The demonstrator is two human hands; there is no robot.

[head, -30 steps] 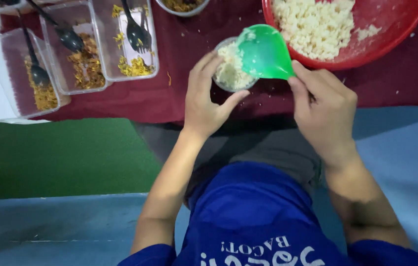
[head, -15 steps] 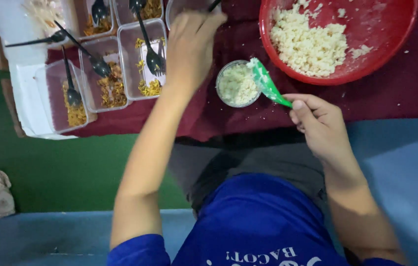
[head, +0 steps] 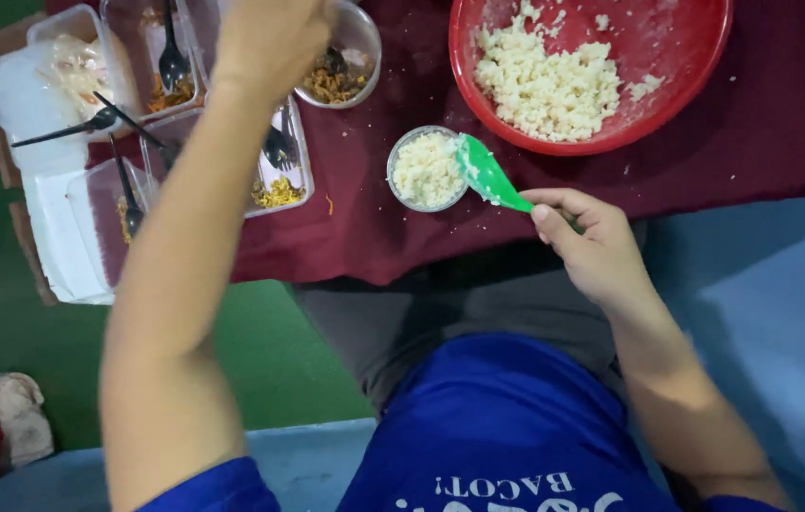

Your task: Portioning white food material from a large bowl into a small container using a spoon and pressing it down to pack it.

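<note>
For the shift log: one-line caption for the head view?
Right hand holds green spoon at rice-filled cup; left hand reaches over metal bowl.

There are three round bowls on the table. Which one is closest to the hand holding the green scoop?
The small clear bowl of rice, just beside the green scoop in the right hand. The big red bowl and the metal bowl sit farther away.
</note>
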